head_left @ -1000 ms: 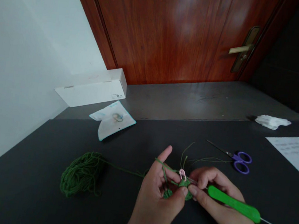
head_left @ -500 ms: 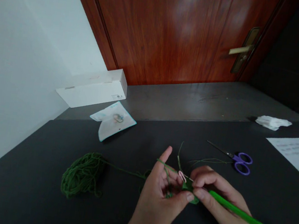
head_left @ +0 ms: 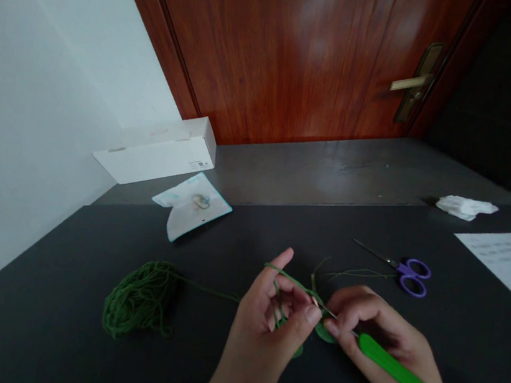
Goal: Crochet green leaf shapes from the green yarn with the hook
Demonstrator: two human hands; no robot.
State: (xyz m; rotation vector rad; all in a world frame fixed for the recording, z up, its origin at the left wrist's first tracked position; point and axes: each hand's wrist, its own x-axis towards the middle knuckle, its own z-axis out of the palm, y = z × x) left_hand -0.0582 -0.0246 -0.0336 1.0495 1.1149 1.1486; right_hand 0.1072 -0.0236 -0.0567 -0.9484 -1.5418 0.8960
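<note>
My left hand [head_left: 268, 325] pinches a small green crochet piece [head_left: 325, 332] between thumb and fingers, its index finger raised with green yarn looped over it. In my right hand [head_left: 373, 329] is a crochet hook [head_left: 412, 382] with a bright green handle, gripped near its metal shaft. The hook's tip meets the work at my left fingertips, where a pink stitch marker [head_left: 315, 301] partly shows. Thin yarn ends stick up beside it. A strand runs left from my hand to a dark green yarn bundle [head_left: 140, 299] on the table.
Purple-handled scissors [head_left: 411, 276] lie right of my hands, near loose thread ends. Behind are a clear-and-white packet [head_left: 200, 209] and a long white box [head_left: 160, 160] by the wall. A crumpled white tissue [head_left: 465, 208] and a printed sheet [head_left: 510, 256] lie at right.
My left thumb has shifted up over the stitch marker, covering most of it. The crochet piece has turned in my fingers, and the hook's handle has tilted lower at right.
</note>
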